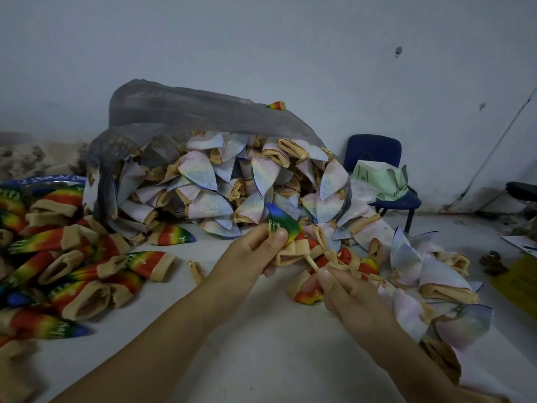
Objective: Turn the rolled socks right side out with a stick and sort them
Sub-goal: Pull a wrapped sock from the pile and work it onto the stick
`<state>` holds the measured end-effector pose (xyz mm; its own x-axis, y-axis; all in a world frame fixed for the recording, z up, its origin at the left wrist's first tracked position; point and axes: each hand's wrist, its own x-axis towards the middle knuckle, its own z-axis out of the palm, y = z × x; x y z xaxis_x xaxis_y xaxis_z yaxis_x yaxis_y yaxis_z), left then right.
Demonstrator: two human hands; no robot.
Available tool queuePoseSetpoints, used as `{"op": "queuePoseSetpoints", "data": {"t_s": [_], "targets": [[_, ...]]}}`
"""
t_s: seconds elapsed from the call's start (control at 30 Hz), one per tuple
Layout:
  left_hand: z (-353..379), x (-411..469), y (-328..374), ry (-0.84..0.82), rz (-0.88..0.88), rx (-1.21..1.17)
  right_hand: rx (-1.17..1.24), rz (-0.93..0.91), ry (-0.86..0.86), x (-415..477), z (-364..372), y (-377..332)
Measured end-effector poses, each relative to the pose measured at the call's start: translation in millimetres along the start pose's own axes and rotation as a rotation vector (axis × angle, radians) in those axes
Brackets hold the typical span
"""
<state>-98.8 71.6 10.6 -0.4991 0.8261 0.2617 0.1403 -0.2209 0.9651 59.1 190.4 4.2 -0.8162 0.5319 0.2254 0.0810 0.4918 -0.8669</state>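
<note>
We see the left hand (pixel 255 254) pinch the rainbow sock (pixel 284 226); the right hand (pixel 348 292) curls round the stick (pixel 311 263). Its tip sits inside the tan cuff (pixel 292 253)

— Is it bright?
— No, dim, with a cool grey-blue cast. The wall (pixel 261 39) reads as flat grey and darkens toward the upper corners.
— Where does the light come from?
— I cannot tell; it is soft and even. Only faint shadows lie on the white surface (pixel 261 338) beside the forearms.
— Any glare?
— A dull sheen on the plastic bag (pixel 174 109), nothing blown out.
— What is sharp?
— The middle of the frame: the left hand (pixel 255 251), the right hand (pixel 345 289), the rainbow sock (pixel 283 225) and the stick (pixel 311 263).
— And the edges?
— The pile of socks (pixel 43 324) at the lower left smears into blur, and the lower right corner is soft. The wide lens stretches the forearms toward the bottom edge.
</note>
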Motion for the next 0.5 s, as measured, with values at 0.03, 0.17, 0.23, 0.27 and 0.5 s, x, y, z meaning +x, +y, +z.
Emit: {"op": "queuePoseSetpoints", "data": {"t_s": [0.03,0.17,0.23,0.27,0.5], "targets": [[0,0,0,0.044,0.007,0.008,-0.023,0.004,-0.001,0,1,1],[9,3,2,0.210,0.010,-0.003,-0.124,-0.009,-0.010,-1,7,2],[13,3,2,0.271,0.033,0.018,-0.185,-0.044,-0.017,-1,9,4],[14,3,2,0.308,0.039,0.025,-0.234,-0.064,-0.018,-1,9,5],[8,4,-1,0.454,-0.058,-0.009,-0.371,-0.118,0.135,0,1,5]]}}
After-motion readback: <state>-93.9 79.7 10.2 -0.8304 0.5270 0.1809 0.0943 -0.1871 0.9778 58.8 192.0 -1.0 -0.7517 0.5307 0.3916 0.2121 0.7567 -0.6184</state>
